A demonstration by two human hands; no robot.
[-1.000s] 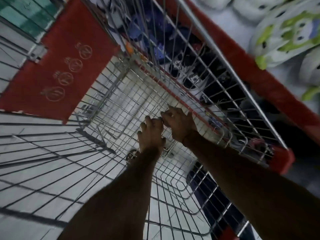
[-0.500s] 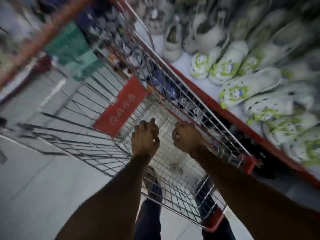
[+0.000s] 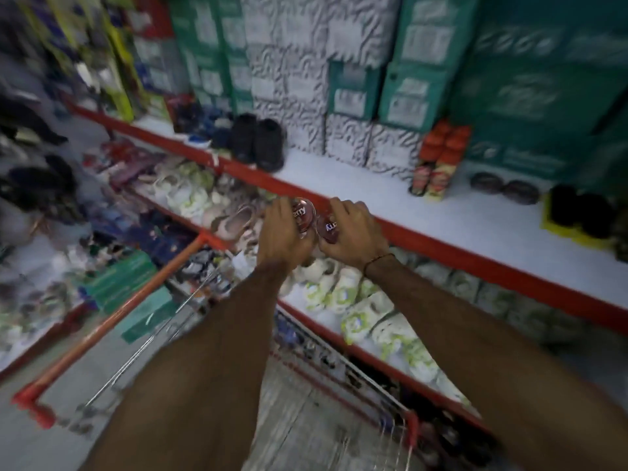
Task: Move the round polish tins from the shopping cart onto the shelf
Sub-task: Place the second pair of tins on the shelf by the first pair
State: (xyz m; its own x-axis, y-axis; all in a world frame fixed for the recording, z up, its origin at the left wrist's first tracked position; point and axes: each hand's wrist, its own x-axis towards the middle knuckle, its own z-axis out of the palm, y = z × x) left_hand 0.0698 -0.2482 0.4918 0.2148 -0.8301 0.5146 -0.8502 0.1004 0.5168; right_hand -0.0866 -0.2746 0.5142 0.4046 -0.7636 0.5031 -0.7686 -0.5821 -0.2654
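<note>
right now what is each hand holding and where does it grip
Each hand holds a round red polish tin by its rim: the left hand grips one tin, the right hand the other tin, both lifted before the shelf.

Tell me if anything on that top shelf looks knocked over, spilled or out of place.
Nothing stands out. On the shelf the black shoes, the red-capped bottles and two dark round tins rest in place near the stacked boxes. Motion blur hides finer damage. Each hand holds a polish tin, not yet set down.

Both hands have risen out of the shopping cart point(image 3: 112, 321) to mid-frame; the left hand point(image 3: 283, 237) and right hand point(image 3: 353, 229) now each grip a round polish tin point(image 3: 303, 214) before the shelf point(image 3: 441, 212).
</note>
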